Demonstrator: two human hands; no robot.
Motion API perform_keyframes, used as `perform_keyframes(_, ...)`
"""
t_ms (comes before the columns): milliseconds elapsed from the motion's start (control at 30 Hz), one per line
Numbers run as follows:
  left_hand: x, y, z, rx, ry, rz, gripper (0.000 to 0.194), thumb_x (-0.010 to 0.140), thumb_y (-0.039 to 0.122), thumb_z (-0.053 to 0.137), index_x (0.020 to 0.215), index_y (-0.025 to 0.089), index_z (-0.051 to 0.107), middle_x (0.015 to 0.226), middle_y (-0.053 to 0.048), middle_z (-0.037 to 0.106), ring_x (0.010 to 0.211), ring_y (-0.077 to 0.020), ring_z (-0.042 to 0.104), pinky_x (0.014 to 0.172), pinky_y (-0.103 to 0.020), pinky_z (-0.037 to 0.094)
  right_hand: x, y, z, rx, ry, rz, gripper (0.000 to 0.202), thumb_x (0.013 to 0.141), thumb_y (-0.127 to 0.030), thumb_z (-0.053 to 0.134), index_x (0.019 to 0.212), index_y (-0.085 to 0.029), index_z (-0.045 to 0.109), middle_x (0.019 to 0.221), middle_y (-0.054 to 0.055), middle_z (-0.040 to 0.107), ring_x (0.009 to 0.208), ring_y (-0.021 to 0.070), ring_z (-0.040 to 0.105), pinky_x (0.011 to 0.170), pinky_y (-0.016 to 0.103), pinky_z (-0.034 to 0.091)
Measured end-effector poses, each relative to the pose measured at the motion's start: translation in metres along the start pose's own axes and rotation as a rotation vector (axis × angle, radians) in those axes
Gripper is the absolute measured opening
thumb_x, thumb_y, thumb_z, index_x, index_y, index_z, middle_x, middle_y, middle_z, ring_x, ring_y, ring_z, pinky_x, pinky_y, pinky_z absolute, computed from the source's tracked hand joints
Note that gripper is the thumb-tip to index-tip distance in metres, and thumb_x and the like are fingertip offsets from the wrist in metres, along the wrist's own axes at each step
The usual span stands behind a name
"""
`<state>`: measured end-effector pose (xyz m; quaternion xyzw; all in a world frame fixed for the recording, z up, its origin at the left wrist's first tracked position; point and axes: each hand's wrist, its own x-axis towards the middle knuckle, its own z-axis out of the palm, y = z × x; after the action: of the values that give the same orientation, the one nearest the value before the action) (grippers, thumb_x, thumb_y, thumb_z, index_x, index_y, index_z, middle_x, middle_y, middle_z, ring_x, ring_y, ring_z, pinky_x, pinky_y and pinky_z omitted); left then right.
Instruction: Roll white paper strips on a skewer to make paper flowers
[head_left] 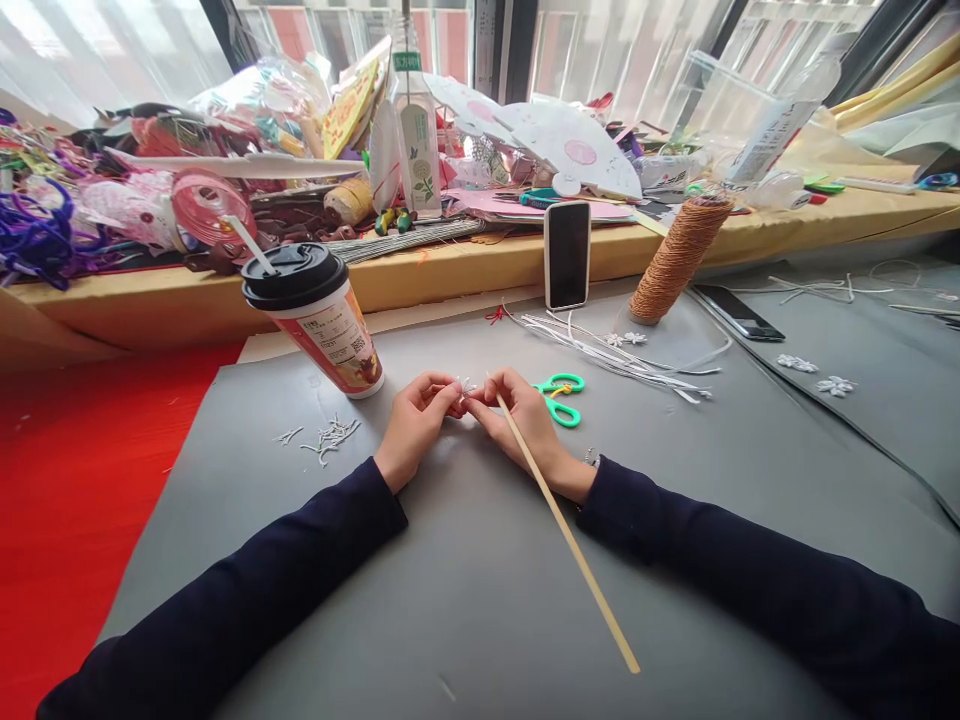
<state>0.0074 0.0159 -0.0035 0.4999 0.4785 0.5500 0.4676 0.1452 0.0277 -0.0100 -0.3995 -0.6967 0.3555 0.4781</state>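
My left hand [417,418] is closed, pinching a small white cord flower [468,386] between thumb and fingertips. Close against it, my right hand [525,425] is closed too, with a long thin wooden stick [574,545] held in its fingers. The stick slants down toward the front of the table. Thumb and fingertips of the right hand meet the flower's edge; the exact contact is too small to make out. Just behind my right hand lie green-handled scissors [565,386], their blades hidden by the hand. Short white cord snippets [334,436] lie left of my left hand.
A paper cup with a black lid [319,325] stands at the left. Behind my hands are white cord strips [611,352], a propped phone [568,255] and a brown twine spool [679,262]. White cord flowers [835,386] and another phone [742,314] lie right. Craft supplies crowd the sill [480,262].
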Motion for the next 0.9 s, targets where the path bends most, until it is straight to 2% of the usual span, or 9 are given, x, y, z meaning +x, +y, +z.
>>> perform_keyframes(167, 0.009, 0.0, -0.012, 0.115, 0.026, 0.033, 0.021, 0.067, 0.033, 0.061, 0.076, 0.014, 0.057, 0.072, -0.002, 0.061, 0.066, -0.013, 0.059, 0.07, -0.029, 0.047, 0.001, 0.001, 0.001, -0.02, -0.009, -0.005, 0.018, 0.073, -0.03, 0.054, 0.07, -0.02, 0.04, 0.069, -0.003, 0.05, 0.066, 0.0116, 0.049, 0.063, 0.025, 0.038)
perform_keyframes(400, 0.01, 0.003, -0.017, 0.255, -0.073, 0.033, 0.026, 0.071, 0.039, 0.056, 0.077, 0.013, 0.056, 0.069, -0.003, 0.062, 0.067, -0.0141, 0.059, 0.07, -0.029, 0.046, 0.003, 0.003, -0.002, -0.001, 0.005, 0.017, 0.015, 0.072, -0.03, 0.054, 0.073, -0.02, 0.042, 0.071, -0.002, 0.052, 0.067, 0.0117, 0.049, 0.063, 0.025, 0.038)
perform_keyframes(633, 0.009, -0.002, -0.015, 0.392, -0.144, 0.032, 0.023, 0.078, 0.039, 0.046, 0.078, 0.016, 0.049, 0.065, 0.0, 0.056, 0.063, -0.012, 0.054, 0.063, -0.025, 0.042, 0.003, 0.001, -0.002, 0.0, -0.017, 0.001, 0.012, 0.072, -0.025, 0.05, 0.072, -0.02, 0.039, 0.072, -0.002, 0.05, 0.067, 0.0111, 0.048, 0.064, 0.025, 0.038)
perform_keyframes(900, 0.005, -0.002, -0.007, 0.602, -0.154, 0.14, 0.02, 0.085, 0.03, 0.033, 0.072, 0.018, 0.041, 0.064, 0.002, 0.043, 0.059, -0.0111, 0.04, 0.058, -0.024, 0.034, 0.004, -0.002, 0.0, -0.141, -0.048, -0.106, 0.016, 0.073, -0.018, 0.044, 0.066, -0.021, 0.03, 0.067, -0.002, 0.042, 0.063, 0.0107, 0.041, 0.061, 0.024, 0.034)
